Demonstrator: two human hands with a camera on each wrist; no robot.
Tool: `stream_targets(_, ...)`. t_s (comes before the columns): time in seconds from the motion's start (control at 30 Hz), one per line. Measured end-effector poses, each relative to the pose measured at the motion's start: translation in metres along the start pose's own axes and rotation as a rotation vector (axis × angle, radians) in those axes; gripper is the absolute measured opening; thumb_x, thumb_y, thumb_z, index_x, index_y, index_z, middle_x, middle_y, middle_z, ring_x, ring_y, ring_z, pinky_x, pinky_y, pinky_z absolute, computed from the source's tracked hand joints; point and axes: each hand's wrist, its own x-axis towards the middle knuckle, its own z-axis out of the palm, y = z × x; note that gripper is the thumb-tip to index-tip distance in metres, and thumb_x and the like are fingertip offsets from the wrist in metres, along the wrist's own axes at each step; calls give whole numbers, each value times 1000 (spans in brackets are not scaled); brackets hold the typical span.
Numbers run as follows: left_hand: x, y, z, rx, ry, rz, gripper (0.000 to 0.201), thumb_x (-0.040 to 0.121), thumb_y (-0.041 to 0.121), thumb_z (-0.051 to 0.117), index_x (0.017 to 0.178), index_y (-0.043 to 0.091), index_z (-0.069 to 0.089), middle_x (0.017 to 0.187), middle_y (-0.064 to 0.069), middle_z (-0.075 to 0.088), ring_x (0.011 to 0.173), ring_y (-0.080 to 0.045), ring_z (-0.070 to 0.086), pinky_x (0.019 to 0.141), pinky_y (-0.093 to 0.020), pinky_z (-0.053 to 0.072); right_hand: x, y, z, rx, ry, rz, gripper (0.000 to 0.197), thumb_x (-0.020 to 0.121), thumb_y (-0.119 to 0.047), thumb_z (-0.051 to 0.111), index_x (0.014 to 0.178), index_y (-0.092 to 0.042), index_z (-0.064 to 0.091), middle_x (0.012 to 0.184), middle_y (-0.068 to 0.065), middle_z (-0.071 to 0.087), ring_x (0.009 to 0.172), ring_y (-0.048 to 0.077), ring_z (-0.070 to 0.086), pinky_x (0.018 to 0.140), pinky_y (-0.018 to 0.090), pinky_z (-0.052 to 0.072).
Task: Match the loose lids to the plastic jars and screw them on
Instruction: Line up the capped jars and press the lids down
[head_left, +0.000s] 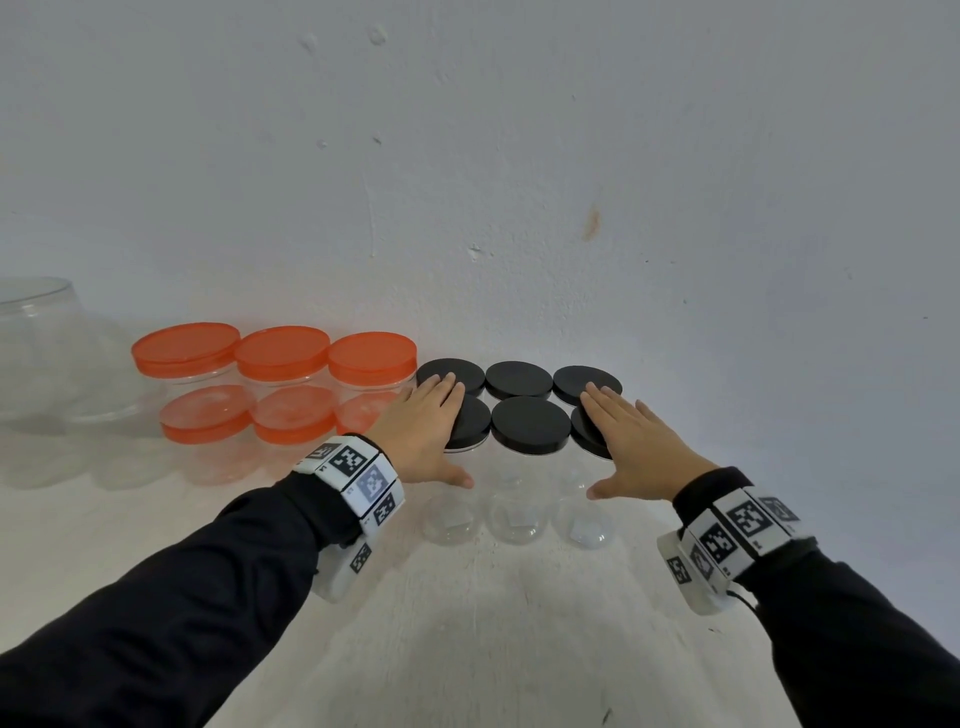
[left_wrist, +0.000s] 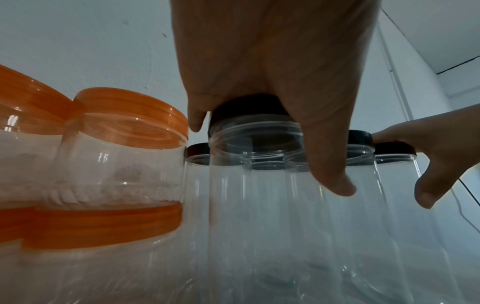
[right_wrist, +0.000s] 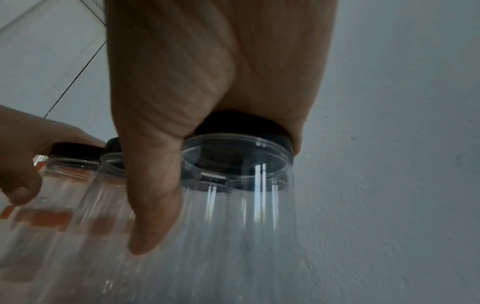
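Observation:
Several tall clear jars with black lids stand in two rows of three by the wall. My left hand lies flat on the front-left black lid, fingers straight and reaching the back-left lid. My right hand lies flat on the front-right black lid, fingers reaching the back-right lid. Both thumbs hang free beside the jars. In the left wrist view the palm presses the lid. In the right wrist view the palm covers its lid.
Left of the black-lidded group, wide clear jars with orange lids stand stacked two high in three stacks. A large clear jar with no lid on it sits at the far left. The white wall is right behind the jars; the white tabletop extends toward me.

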Motion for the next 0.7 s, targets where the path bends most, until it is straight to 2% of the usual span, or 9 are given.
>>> stream_targets(0.13,-2,1,-3,7,11,10,120,70,69,60,147,9,-9,156,-7,-11,144,-22,-9,118,-40,-1,-1,-4,-8,28,4,-42,124,69,-62,68,147,-12,-15,156,4,-18,144,21,-14,117,42,-2)
stream_targets(0.23,-2,3,-5,19,21,16,120,70,67,62,147,9,-9,157,-6,-11,144,-21,-8,118,-39,-1,3,-18,-13,34,50,-109,126,67,-64,68,148,-13,-13,157,3,-16,144,20,-13,118,41,-1)
stream_targets(0.43,2,5,0,47,2,12,116,73,58,67,148,8,-6,157,-8,-9,144,-21,-5,118,-39,4,21,-48,-15,-19,42,-181,122,70,-60,69,148,-10,-10,157,7,-13,145,22,-10,117,40,0)
stream_targets(0.7,5,7,2,73,-1,15,114,73,54,69,148,6,-4,157,-8,-7,145,-21,-2,118,-40,9,29,-53,-10,-53,13,-193,109,78,-53,65,148,-6,-4,158,9,-5,145,22,-1,117,42,5)
